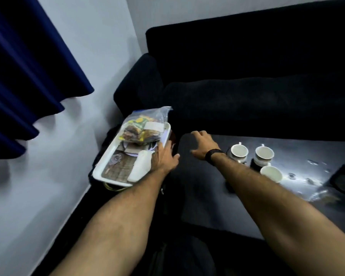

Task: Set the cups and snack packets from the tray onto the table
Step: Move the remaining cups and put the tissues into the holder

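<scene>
A white rectangular plastic tray (116,154) with a brown patterned floor sits at the left of the scene, off the near-left end of the dark glossy low table (299,154) and resting on something dark that is hard to make out. On its far half lies a clear plastic bag of snack packets (142,127) (yellow, green and brown wrappers show through the film), its open end reaching past the tray's far rim. A small white oblong item (140,166) lies along the tray's near right edge.

The left hand (164,157) lies palm down on the tray's right rim, fingers spread flat and closed on nothing; the snack bag is just beyond its fingertips, not touching them as far as the blurred view shows. The right hand (203,145), a black band (213,156) at its wrist, hovers over the table's left end with fingers loosely curled and apart, holding nothing.

Three white ceramic cups stand on the table to the right of that wrist: a far-left cup (238,152), a far-right cup (264,153) and a nearer cup (271,173). A black sofa (247,76) fills the far side, and a blue curtain (28,66) hangs at the left wall.
</scene>
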Demonstrator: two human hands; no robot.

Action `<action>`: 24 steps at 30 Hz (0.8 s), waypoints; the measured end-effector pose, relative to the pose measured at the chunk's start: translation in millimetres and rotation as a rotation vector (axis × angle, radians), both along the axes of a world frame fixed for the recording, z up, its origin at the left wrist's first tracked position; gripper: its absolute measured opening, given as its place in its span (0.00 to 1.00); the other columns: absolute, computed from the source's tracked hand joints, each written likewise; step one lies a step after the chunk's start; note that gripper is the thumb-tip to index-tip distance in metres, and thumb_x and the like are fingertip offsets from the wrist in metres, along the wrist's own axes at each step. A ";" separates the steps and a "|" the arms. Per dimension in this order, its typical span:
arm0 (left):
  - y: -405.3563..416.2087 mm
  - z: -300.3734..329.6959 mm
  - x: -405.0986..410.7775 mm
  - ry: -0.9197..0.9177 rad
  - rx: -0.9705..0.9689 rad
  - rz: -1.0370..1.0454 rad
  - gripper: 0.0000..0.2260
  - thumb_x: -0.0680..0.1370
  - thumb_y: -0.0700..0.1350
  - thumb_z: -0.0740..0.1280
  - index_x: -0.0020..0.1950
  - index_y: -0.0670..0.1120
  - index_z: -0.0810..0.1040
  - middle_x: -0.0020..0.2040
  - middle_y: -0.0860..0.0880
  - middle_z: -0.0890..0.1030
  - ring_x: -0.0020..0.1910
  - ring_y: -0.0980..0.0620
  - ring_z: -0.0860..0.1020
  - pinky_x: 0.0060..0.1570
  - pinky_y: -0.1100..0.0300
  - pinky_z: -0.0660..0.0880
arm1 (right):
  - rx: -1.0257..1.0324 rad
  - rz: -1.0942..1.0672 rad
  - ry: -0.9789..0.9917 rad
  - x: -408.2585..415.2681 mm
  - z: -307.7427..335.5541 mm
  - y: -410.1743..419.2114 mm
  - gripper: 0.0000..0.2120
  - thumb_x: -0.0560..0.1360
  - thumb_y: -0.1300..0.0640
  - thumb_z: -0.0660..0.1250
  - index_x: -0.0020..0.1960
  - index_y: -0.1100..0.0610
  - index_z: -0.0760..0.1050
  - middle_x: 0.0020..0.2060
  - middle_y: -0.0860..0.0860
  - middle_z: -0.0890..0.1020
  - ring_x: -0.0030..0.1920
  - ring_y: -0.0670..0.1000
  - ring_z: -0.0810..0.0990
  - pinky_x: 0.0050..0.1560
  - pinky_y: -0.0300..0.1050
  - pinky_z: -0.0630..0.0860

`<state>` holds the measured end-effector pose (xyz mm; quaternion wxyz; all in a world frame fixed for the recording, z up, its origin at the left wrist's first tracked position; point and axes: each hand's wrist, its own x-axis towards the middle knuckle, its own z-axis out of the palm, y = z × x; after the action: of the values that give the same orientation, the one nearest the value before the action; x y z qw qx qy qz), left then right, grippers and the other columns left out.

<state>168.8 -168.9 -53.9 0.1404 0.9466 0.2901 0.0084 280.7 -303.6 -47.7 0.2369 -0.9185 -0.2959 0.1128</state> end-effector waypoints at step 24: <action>95.4 -24.0 -71.8 -0.136 -0.665 0.592 0.20 0.72 0.40 0.69 0.62 0.36 0.78 0.59 0.37 0.82 0.58 0.40 0.81 0.57 0.50 0.79 | -0.082 0.107 0.134 -105.6 -33.5 117.7 0.25 0.72 0.45 0.69 0.63 0.59 0.75 0.61 0.58 0.74 0.63 0.59 0.73 0.63 0.53 0.73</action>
<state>97.1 -73.4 -77.9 0.4474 0.7236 0.5254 0.0168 175.0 -185.9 -81.1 0.2122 -0.9007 -0.3230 0.1984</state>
